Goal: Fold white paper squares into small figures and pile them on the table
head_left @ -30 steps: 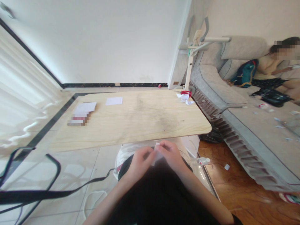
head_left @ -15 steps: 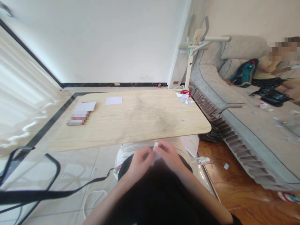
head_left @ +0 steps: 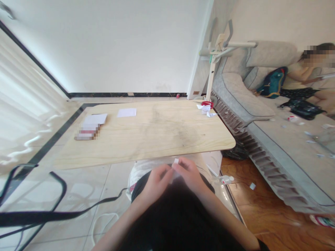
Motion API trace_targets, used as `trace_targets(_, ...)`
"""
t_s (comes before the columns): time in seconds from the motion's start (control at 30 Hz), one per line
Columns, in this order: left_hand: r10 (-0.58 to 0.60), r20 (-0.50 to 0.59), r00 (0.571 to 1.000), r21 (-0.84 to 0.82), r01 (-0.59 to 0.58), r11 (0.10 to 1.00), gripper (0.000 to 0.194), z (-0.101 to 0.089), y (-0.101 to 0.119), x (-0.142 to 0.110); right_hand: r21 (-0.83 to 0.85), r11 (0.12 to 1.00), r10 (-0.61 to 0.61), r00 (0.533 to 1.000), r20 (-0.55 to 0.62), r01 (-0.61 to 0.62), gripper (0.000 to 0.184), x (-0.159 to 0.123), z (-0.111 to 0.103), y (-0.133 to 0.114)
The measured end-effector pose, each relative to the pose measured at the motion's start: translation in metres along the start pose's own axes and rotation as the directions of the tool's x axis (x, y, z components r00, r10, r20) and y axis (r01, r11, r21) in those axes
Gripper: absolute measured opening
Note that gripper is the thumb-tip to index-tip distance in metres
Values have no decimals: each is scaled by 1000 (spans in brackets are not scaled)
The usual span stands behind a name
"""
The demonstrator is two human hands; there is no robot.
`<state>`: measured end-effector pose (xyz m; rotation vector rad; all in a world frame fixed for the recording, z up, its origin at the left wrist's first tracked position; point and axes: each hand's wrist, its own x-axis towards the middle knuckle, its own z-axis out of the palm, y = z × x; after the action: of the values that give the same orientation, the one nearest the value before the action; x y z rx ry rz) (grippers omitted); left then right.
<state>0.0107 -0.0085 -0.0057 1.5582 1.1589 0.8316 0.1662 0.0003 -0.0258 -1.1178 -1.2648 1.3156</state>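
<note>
1. Your left hand (head_left: 157,176) and your right hand (head_left: 187,170) are close together, just past the near edge of the table (head_left: 167,136), over your lap.
2. Both hands pinch one small white paper (head_left: 176,161) between thumbs and fingers. A bit of it sticks up at the top. Your fingers hide much of the rest, so I cannot tell its full shape.
3. Near the far right corner of the table you have some folded white papers (head_left: 205,109). A red thing (head_left: 208,104) lies just behind them.
4. Near the far edge, left of the middle, a flat white sheet (head_left: 127,112) lies by itself.
5. By the left edge there is another white sheet (head_left: 95,119). It sits at the far end of a blurred-out thing (head_left: 87,134), and I cannot tell what that is.
6. To your right, past the right edge of the table, is a grey sofa (head_left: 259,101). A person (head_left: 298,75) sits on it, beside a blue-green backpack (head_left: 274,82).
7. On the brown floor to your right lies a small white scrap (head_left: 252,186), near a white bottle (head_left: 227,179).
</note>
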Motion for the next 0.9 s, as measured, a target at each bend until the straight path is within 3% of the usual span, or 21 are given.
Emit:
trace_targets(0.3, 16, -5, 1000, 43, -16, 999, 35, 1, 6, -3, 8, 1000, 13, 1000, -13, -13, 29, 0, 1, 0)
trace_targets(0.53, 30, 24, 999, 71, -32, 997, 34, 0, 0, -2, -81, 997, 12, 999, 35, -10, 20, 0, 1, 2)
trace_targets(0.9, 13, 6, 1000, 84, -14, 996, 33, 1, -5, -1, -132, 991, -11, 1000, 4, 11, 27, -1, 1, -1)
